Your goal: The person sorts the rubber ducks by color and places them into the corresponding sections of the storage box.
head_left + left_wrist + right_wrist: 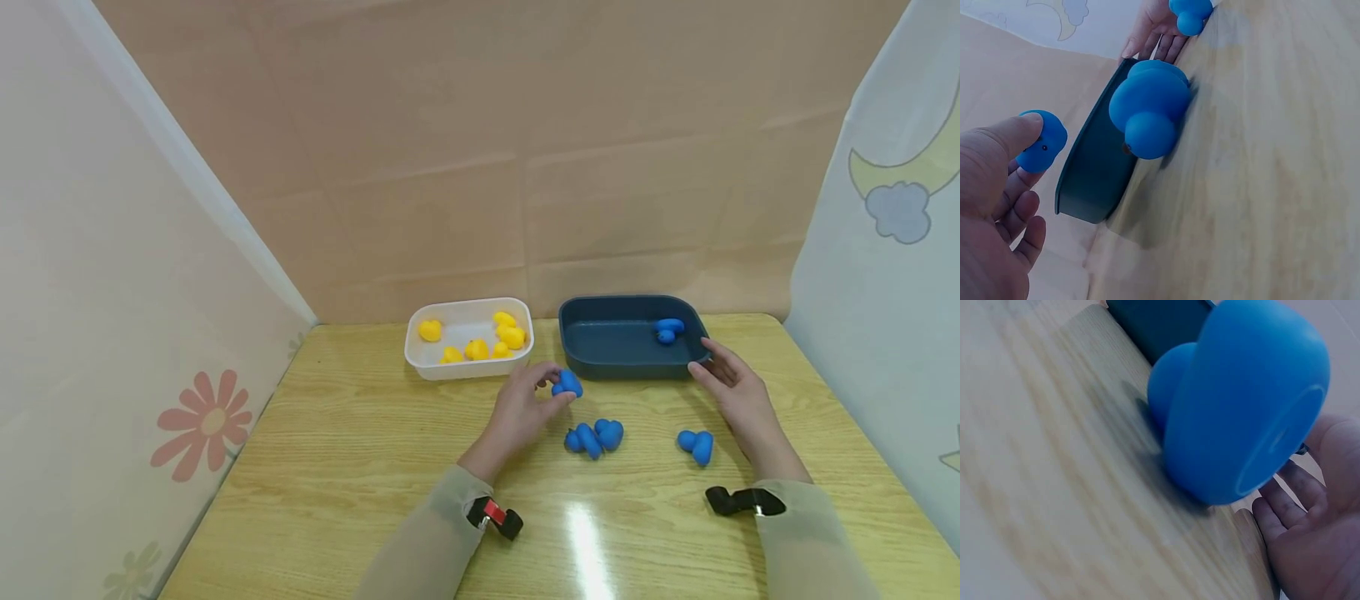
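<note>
My left hand (522,407) pinches a small blue toy duck (568,383) between thumb and fingers, in front of the dark blue tray's near left corner. In the left wrist view that duck (1050,140) shows its dark eye dots. My right hand (738,400) is at the right end of the dark tray (622,369), its fairly straight fingers and thumb touching the corner. Inside that tray lies another blue duck (669,328). Two blue ducks (588,442) sit close together on the table below my left hand, and one more (702,448) lies left of my right wrist.
A white tray (468,372) with several yellow toys (477,350) stands left of the dark one. Both are at the back of the wooden table (360,467), by a brown paper backdrop (420,167). Patterned cloths (202,300) hang at both sides.
</note>
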A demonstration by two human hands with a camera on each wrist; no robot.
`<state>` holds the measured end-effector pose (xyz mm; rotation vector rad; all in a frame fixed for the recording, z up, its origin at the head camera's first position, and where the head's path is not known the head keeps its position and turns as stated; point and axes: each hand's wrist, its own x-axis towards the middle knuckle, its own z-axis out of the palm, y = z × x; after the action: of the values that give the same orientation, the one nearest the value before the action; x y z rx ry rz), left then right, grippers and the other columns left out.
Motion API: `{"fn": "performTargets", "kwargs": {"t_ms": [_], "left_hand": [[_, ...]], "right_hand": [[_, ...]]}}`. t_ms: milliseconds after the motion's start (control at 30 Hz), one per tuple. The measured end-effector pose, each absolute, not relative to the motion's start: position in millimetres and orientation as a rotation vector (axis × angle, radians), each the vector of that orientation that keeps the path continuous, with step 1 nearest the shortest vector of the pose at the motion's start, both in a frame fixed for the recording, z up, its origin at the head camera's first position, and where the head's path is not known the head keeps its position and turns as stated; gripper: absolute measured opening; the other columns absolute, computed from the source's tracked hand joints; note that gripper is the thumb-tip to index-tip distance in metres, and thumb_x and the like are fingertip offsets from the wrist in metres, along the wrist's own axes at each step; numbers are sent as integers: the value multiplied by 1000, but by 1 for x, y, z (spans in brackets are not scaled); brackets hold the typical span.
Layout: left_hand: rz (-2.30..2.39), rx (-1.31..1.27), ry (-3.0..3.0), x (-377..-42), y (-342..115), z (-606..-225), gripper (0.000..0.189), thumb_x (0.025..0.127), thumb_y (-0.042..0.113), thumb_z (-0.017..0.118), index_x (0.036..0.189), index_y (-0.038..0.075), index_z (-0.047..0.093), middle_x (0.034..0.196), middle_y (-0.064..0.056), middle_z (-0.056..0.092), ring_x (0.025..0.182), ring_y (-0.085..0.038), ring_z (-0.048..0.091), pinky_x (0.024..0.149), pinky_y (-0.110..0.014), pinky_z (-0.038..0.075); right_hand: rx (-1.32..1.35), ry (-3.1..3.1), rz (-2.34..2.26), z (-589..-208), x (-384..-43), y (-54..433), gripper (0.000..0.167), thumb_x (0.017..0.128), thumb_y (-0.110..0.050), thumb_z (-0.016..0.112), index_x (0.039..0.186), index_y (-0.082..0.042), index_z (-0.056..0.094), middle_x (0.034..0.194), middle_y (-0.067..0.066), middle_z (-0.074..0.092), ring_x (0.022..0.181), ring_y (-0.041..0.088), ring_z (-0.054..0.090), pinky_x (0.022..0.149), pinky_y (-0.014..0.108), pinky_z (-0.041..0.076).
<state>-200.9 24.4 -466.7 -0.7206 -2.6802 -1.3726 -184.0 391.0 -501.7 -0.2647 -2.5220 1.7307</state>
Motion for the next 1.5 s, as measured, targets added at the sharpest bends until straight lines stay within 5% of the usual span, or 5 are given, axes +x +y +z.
{"fn": "performTargets", "kwargs": {"t_ms": [133, 400, 700, 967, 1500], "left_hand": [[-1320, -714, -2666, -204, 26, -461, 24, 103, 31, 83, 122, 18, 77, 111, 8, 73, 115, -21, 63, 98, -32, 56], [-1219, -713, -2621, -216, 33, -451, 29, 102, 32, 84, 124, 16, 78, 111, 6, 76, 116, -27, 62, 91, -29, 51], [-1031, -652, -2650, -233, 45, -447, 32, 102, 39, 82, 127, 18, 76, 111, 9, 75, 108, -17, 57, 90, -29, 48], [-952, -603, -2686, -245, 58, -444, 35, 103, 43, 80, 129, 19, 75, 114, 8, 74, 107, -16, 57, 89, -29, 48], [-863, -514, -2711, -253, 75, -448, 51, 101, 47, 82, 143, 20, 73, 138, -5, 68, 126, -25, 58, 106, -35, 52]], "right_hand": [[-254, -2524, 1721, -502, -184, 391, 78, 112, -51, 62, 178, -30, 26, 181, 22, 20, 162, 50, 27, 110, 7, 40], [-247, -2495, 1768, -501, -184, 389, 78, 112, -52, 62, 177, -30, 26, 181, 23, 19, 162, 50, 24, 129, 67, 26], [-252, -2509, 1768, -501, -184, 389, 79, 113, -50, 62, 178, -28, 24, 181, 22, 17, 163, 51, 23, 129, 65, 26], [-250, -2533, 1733, -502, -184, 391, 79, 112, -52, 61, 178, -29, 24, 181, 21, 17, 163, 50, 24, 130, 43, 33], [-239, -2515, 1745, -502, -183, 391, 80, 112, -52, 62, 178, -26, 24, 180, 23, 19, 162, 52, 25, 128, 65, 28]]}}
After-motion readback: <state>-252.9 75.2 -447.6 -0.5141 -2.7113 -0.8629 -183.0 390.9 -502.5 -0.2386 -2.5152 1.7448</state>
